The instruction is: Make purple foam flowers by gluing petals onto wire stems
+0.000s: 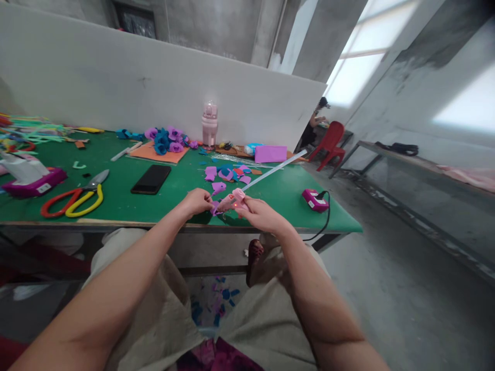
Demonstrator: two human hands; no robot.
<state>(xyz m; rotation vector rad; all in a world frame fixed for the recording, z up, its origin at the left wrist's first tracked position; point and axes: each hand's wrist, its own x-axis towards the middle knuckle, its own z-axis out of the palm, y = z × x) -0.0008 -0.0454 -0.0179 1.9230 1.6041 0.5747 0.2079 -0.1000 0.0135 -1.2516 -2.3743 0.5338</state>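
My right hand is wrapped round a small pink glue gun, which has a tiny red light on its side. A long translucent glue stick sticks out of its back, slanting up to the right. My left hand pinches a purple paper piece close to the gun's nozzle, near the table's front edge. Just beyond it lies a loose purple petal. Behind that is a scattered pile of purple, blue and orange cut pieces.
Red-and-yellow-handled scissors and a black phone lie to the left. Finished-looking paper flowers sit on orange sheets. At the back stand a pink bottle and a purple pouch. A corded magenta power strip is on the right. Far off, a person sits.
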